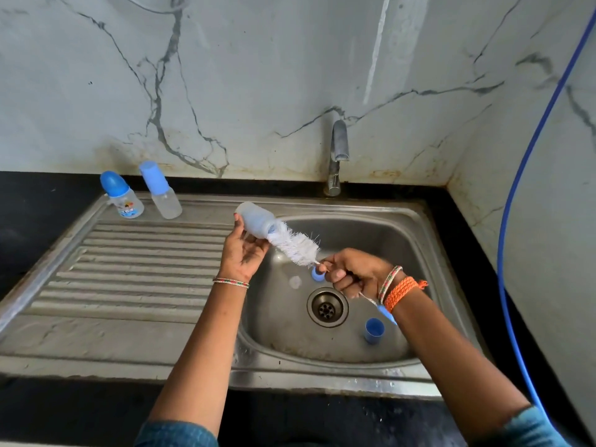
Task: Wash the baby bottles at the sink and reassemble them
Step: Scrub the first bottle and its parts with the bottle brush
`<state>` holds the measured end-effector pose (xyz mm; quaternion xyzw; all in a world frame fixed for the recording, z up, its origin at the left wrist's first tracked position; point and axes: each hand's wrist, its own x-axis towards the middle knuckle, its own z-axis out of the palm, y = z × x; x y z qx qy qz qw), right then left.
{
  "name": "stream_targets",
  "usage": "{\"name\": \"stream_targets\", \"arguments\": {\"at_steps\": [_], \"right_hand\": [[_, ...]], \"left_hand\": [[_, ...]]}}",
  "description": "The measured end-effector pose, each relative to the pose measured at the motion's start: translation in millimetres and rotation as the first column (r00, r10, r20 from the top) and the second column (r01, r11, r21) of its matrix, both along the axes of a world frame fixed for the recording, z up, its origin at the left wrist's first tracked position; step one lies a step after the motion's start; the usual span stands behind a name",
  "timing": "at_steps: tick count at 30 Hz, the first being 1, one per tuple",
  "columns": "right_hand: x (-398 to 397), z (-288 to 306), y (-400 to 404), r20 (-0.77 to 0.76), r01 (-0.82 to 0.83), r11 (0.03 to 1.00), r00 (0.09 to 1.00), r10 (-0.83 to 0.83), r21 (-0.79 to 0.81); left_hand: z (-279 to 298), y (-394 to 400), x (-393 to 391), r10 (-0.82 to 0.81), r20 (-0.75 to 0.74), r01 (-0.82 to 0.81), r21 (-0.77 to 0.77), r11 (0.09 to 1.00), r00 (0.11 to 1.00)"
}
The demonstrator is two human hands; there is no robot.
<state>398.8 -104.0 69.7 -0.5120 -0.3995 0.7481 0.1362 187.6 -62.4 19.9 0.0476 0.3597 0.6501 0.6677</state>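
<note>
On the far left of the steel drainboard (122, 279) stand two capped baby bottles. The left clear bottle with a rounded blue cap (122, 195) carries a small printed label with coloured figures, but its writing is too small to read. The plain frosted bottle with a tall light-blue cap (161, 190) stands just to its right.

The left hand (242, 251) holds an uncapped translucent bottle (256, 218) tilted over the sink's left edge, fingers curled round its body. The right hand (353, 273) grips the twisted-wire handle of a white bristle brush (295, 245) whose tip is inside the bottle's mouth.

In the steel sink basin (380, 233) lie a blue ring (317, 275) and a clear teat (294, 281) left of the drain (327, 307), and a blue cap (374, 330) nearer, to the right.
</note>
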Motion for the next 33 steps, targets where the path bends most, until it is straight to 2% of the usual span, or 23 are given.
{"name": "stream_targets", "arguments": {"at_steps": [2,3,5,6,7,8,9,10,11,13,14,17,18,23,25,27,29,30,31,33], "right_hand": [[1.0,-3.2,1.1,-0.037,0.006,1.0,0.999,-0.005,0.029],[-1.6,-3.5,0.7,0.017,0.005,0.993,1.0,-0.007,0.119],[-7.2,-1.4,-1.2,0.248,-0.037,0.92,0.966,-0.066,0.39],[-8.6,0.4,-1.4,0.391,-0.093,0.845,0.909,-0.144,0.526],[-9.2,0.3,-1.9,0.538,-0.193,0.755,0.807,-0.241,0.627],[-9.8,0.8,-4.4,0.672,-0.331,0.669,0.655,-0.345,0.666],[-10.1,2.3,-8.3,0.729,-0.462,0.569,0.508,-0.459,0.681],[-10.9,3.4,-11.9,0.709,-0.558,0.453,0.429,-0.56,0.695],[-12.1,2.8,-14.3,0.668,-0.621,0.347,0.409,-0.622,0.703],[-11.8,2.5,-15.5,0.571,-0.647,0.194,0.442,-0.692,0.737],[-9.6,2.6,-14.1,0.575,-0.637,0.203,0.454,-0.681,0.743],[-2.1,-0.5,-10.1,0.675,-0.604,0.346,0.483,-0.557,0.718],[0.3,-3.9,-10.3,0.707,-0.628,0.361,0.474,-0.525,0.689],[9.2,-5.4,-12.6,0.715,-0.698,0.309,0.412,-0.564,0.646],[15.3,-4.7,-11.6,0.697,-0.674,0.307,0.434,-0.571,0.671],[19.1,-5.1,-12.6,0.695,-0.642,0.333,0.459,-0.554,0.69],[20.9,-8.3,-16.2,0.757,-0.673,0.394,0.4,-0.518,0.625],[22.4,-11.5,-18.9,0.763,-0.685,0.395,0.384,-0.52,0.613],[24.6,-14.1,-21.2,0.741,-0.662,0.385,0.409,-0.533,0.643],[27.4,-19.2,-24.5,0.632,-0.572,0.312,0.528,-0.567,0.759]], "left_hand": [[-1.0,-1.0,-2.1,0.021,0.002,-0.021,-0.005,1.0,1.0],[-2.1,-0.5,-3.1,0.032,-0.002,-0.032,-0.012,0.999,0.999],[-4.3,2.5,-5.4,0.053,0.005,-0.053,-0.021,0.998,0.999],[-4.8,3.7,-5.7,0.053,0.002,-0.053,-0.025,0.998,0.999],[-4.8,4.4,-5.7,0.044,-0.014,-0.044,-0.035,0.998,0.999],[-4.9,4.9,-5.3,0.031,-0.033,-0.032,-0.044,0.998,0.999],[-5.1,4.6,-4.0,0.021,-0.042,-0.024,-0.055,0.998,0.999],[-5.7,4.5,-2.1,0.019,-0.038,-0.022,-0.069,0.997,0.999],[-6.4,4.5,-0.3,0.027,-0.031,-0.03,-0.087,0.996,0.999],[-7.8,4.5,2.3,0.038,-0.02,-0.041,-0.119,0.992,0.999],[-8.7,4.6,2.8,0.038,-0.017,-0.04,-0.125,0.991,0.999],[-10.8,5.9,2.0,0.05,-0.019,-0.052,-0.125,0.991,0.999],[-10.4,6.6,1.6,0.062,-0.024,-0.065,-0.131,0.989,0.998],[-8.7,8.7,-2.5,0.195,-0.027,-0.197,-0.198,0.96,0.98],[-11.4,7.1,-4.0,0.233,-0.014,-0.23,-0.222,0.947,0.972],[-14.5,5.8,-4.2,0.255,-0.022,-0.252,-0.254,0.934,0.967],[-16.4,5.7,-5.5,0.273,-0.028,-0.27,-0.287,0.919,0.962],[-16.8,6.0,-7.3,0.277,-0.026,-0.272,-0.298,0.915,0.96],[-17.1,6.1,-9.3,0.275,-0.025,-0.269,-0.303,0.914,0.961],[-16.9,5.6,-13.3,0.27,-0.029,-0.265,-0.304,0.915,0.963]]}}
